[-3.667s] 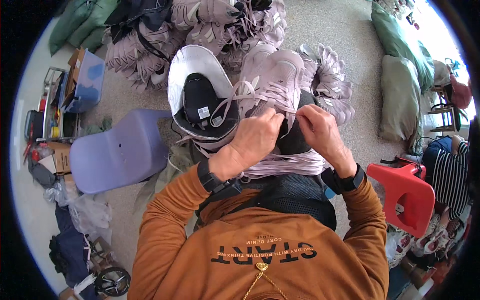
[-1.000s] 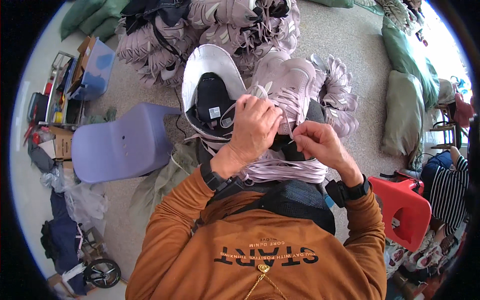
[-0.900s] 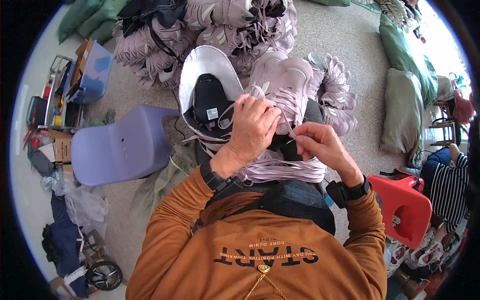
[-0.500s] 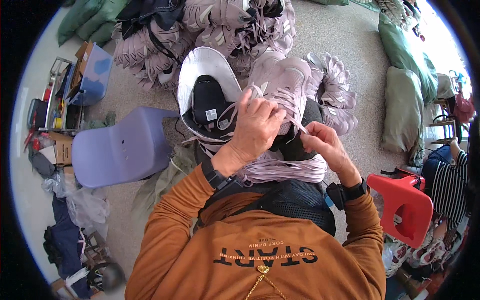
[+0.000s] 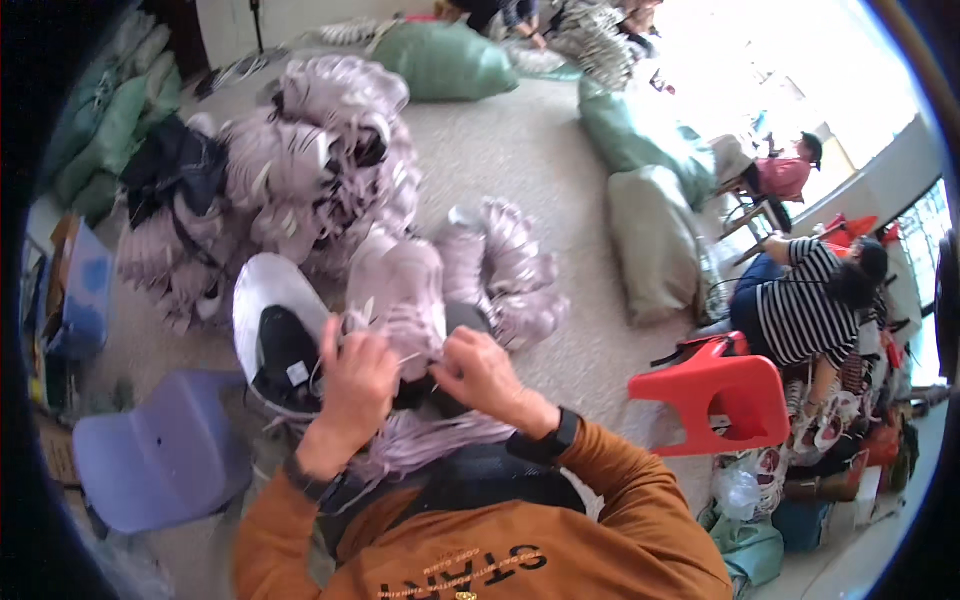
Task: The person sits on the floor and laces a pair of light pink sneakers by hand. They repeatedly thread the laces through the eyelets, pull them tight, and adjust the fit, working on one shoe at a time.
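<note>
Pale pink shoe uppers with laces across their fronts stand before me, toes pointing away. My left hand is at the left side of the laces, fingers curled closed on a shoelace, index finger raised. At the right side of the same opening, my right hand pinches a thin pink shoelace between thumb and forefinger. Motion blurs the fingertips somewhat. A bundle of loose pink shoelaces lies between my wrists and lap. Left of the uppers, a white-walled open container holds a black piece with a white label.
A large heap of pink uppers rises at far left; a smaller row lies right of my work. A purple chair stands left, a red stool right. Stuffed sacks lie beyond. A person in stripes sits at right.
The view has swung up and to the right, bringing more of the room and other people into sight. Both hands stay at the upper's laces, the left one's index finger now more upright.
</note>
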Available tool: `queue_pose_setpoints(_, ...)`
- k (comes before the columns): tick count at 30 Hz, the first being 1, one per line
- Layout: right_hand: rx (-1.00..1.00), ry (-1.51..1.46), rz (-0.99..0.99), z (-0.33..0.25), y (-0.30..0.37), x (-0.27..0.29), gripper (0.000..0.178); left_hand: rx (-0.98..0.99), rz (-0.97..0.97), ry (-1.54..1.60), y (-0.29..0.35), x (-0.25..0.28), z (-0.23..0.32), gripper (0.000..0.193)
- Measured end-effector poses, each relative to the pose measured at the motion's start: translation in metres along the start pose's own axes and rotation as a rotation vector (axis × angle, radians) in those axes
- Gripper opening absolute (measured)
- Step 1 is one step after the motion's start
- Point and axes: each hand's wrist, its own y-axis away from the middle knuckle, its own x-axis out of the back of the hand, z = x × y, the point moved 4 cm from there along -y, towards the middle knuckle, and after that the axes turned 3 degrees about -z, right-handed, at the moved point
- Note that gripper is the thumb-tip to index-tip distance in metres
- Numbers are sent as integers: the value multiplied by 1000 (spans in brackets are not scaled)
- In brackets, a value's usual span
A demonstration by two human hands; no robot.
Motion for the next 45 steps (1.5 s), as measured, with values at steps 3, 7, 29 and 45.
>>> queue_pose_setpoints(3, -40, 48, -31, 2, 2, 9, 19, 79, 2, 75, 8, 50, -14, 6)
queue_pose_setpoints(7, -5, -35, 21, -2, -1, 11, 24, 550, 55, 869, 55, 93, -45, 12)
queue_pose_setpoints(29, -65, -350, -21, -25, -22, 14, 14, 420, 137, 441, 27, -14, -22, 38)
queue_pose_setpoints(45, 209, 274, -57, -47, -55, -40, 9, 398, 283, 437, 21, -22, -32, 17)
